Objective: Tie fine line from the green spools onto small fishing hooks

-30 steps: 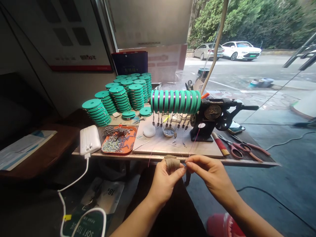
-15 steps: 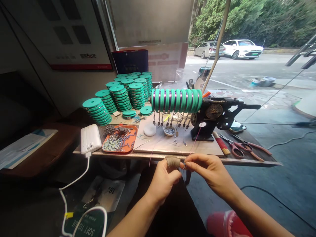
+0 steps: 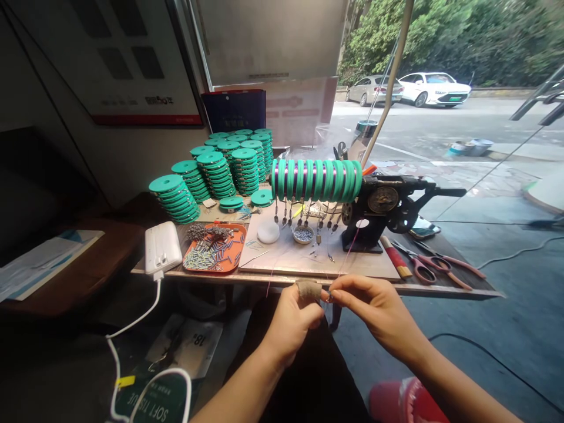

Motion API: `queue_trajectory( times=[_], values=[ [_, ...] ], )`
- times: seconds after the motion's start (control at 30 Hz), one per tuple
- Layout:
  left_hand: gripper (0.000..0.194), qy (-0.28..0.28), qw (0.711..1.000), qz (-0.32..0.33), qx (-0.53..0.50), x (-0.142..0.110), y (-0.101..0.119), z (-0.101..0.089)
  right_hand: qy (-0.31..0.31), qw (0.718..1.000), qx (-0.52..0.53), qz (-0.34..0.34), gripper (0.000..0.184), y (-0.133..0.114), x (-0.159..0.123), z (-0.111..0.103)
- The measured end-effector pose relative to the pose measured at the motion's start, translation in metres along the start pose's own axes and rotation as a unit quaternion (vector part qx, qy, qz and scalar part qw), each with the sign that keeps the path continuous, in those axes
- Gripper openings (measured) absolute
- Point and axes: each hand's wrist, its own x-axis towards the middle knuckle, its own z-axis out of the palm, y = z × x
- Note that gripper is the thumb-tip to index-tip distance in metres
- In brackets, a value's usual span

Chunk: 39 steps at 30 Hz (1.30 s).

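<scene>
My left hand (image 3: 293, 323) is closed, with a brown wrap around its index finger; anything pinched inside it is hidden. Its fingertip meets the fingertips of my right hand (image 3: 370, 302), which pinch a tiny dark piece and a thin pink line (image 3: 351, 244). That line runs up toward the black hand-cranked winder (image 3: 382, 200). Green foam spools (image 3: 315, 180) sit in a row on the winder's shaft, purple line between them. Small dark weights (image 3: 305, 223) dangle below the spools, over a little bowl of grey beads (image 3: 303, 234).
Stacks of green spools (image 3: 214, 170) stand at the back left. An orange tray (image 3: 239, 249) of small parts and a white power bank (image 3: 162, 249) lie at the left. On the right are scissors (image 3: 425, 270), pliers (image 3: 462, 264) and a red-wrapped stick (image 3: 395, 258). Below is a red bin (image 3: 388, 399).
Both hands keep almost the same pose, fingertips together. The view has shifted very slightly; nothing else has visibly moved.
</scene>
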Motion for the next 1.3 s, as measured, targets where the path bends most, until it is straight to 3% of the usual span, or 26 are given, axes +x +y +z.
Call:
queue_trajectory(
  times=[0.37, 0.43, 0.57, 0.73, 0.87, 1.03, 1.17, 1.3],
  values=[
    [0.013, -0.031, 0.999, 0.003, -0.041, 0.001, -0.005, -0.005, -0.056, 0.994, -0.085, -0.036, 0.013, -0.008, 0.008, -0.002],
    [0.016, -0.035, 0.997, -0.005, -0.064, 0.002, -0.006, -0.005, -0.041, 0.996, -0.075, -0.035, 0.012, -0.006, 0.006, -0.001],
    [0.017, -0.034, 0.987, -0.058, -0.143, 0.003, -0.006, -0.004, 0.051, 0.997, -0.055, -0.031, 0.014, 0.004, -0.005, 0.004],
    [0.019, -0.043, 0.973, -0.094, -0.205, 0.002, -0.006, -0.001, 0.024, 0.997, -0.062, -0.028, 0.012, 0.015, -0.019, 0.019],
    [0.019, -0.041, 0.971, -0.092, -0.217, 0.001, -0.006, 0.000, 0.066, 0.998, -0.017, -0.004, 0.016, 0.015, -0.023, 0.032],
    [0.016, -0.009, 0.986, -0.065, -0.153, 0.000, -0.006, -0.002, 0.096, 0.995, -0.033, -0.002, 0.020, 0.012, -0.016, 0.025],
    [0.014, 0.020, 0.998, -0.058, -0.019, 0.002, -0.003, -0.004, 0.172, 0.957, -0.209, -0.107, 0.017, 0.006, 0.000, 0.003],
    [0.010, -0.008, 0.997, -0.072, 0.004, 0.005, 0.004, -0.003, 0.163, 0.940, -0.257, -0.156, 0.016, 0.002, 0.012, -0.009]
  ],
)
